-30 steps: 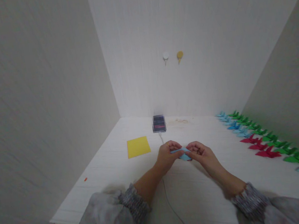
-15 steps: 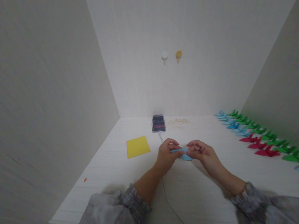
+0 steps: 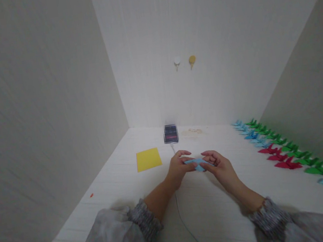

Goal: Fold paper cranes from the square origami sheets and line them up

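Note:
A small folded piece of light blue paper [image 3: 199, 167] is held between my two hands, above the middle of the white table. My left hand [image 3: 178, 169] pinches its left end between thumb and fingers. On the other side, my right hand [image 3: 219, 166] grips the paper with its thumb in front and its fingers curled behind. Parts of the paper are covered by my thumbs and fingers, so its full shape cannot be made out.
A yellow paper stack [image 3: 148, 159] lies left of my hands. Behind stands a phone [image 3: 170, 134] with a cable [image 3: 182, 219] running toward me. Rows of folded paper cranes [image 3: 287, 164] in blue, red and green line the right side. Walls enclose the table; two hooks [image 3: 191, 60] hang behind.
The blue paper has turned slightly between my hands, and more of its upper edge shows. My right fingers and thumb have shifted their hold a little.

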`<state>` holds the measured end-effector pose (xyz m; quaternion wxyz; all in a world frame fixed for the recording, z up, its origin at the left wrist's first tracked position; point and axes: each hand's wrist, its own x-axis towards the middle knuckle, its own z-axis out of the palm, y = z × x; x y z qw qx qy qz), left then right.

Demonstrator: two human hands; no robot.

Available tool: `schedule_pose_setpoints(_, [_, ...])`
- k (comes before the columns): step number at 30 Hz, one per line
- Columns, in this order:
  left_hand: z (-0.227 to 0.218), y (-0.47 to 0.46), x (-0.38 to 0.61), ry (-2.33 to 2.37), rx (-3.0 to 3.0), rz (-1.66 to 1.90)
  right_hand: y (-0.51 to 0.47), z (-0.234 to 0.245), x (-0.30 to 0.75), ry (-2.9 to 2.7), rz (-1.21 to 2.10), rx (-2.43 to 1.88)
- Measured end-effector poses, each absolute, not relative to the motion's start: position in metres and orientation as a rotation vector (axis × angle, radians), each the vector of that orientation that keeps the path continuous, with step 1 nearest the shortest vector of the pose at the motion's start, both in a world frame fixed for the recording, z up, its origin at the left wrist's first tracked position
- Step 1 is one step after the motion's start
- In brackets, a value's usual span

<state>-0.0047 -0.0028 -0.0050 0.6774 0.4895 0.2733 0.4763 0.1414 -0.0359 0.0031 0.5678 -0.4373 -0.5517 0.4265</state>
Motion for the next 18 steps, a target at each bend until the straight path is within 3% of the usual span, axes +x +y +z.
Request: schedule_pose_setpoints(18, [0.0018,-0.0041,-0.0074,0.598,1.066,1.061,-0.0355,0.0057,0.1415,-1.22,1.088,-0.965])
